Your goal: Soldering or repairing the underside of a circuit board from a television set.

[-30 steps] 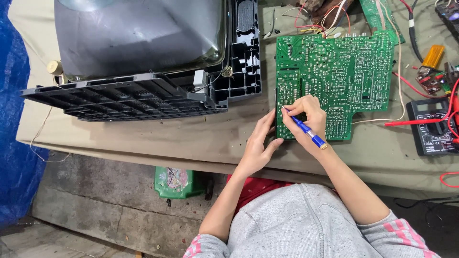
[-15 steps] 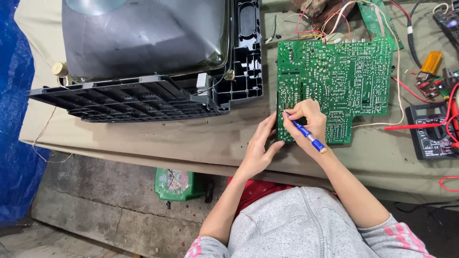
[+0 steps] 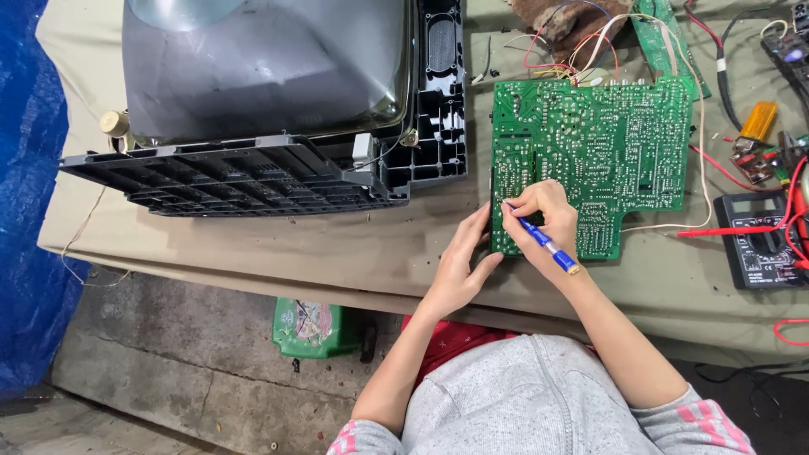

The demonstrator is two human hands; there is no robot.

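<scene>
While the green circuit board [image 3: 602, 160] lies solder side up on the cloth-covered counter [image 3: 337, 244], just right of the opened television chassis [image 3: 278, 109], a blue pen-like tool [image 3: 543, 243] is held in a closed writing grip by the right hand [image 3: 548, 223], its tip set on the board's near left corner. The left hand [image 3: 463, 270] holds nothing: it is laid open against the board's left edge, fingers spread, so that the board is steadied. A bundle of coloured wires [image 3: 573, 50] is seen at the board's far edge, and a multimeter [image 3: 763, 240] with red leads rests well to the right. Only one corner is being worked; no marks or changes on the remaining board can be made out, so most of it appears untouched.
</scene>
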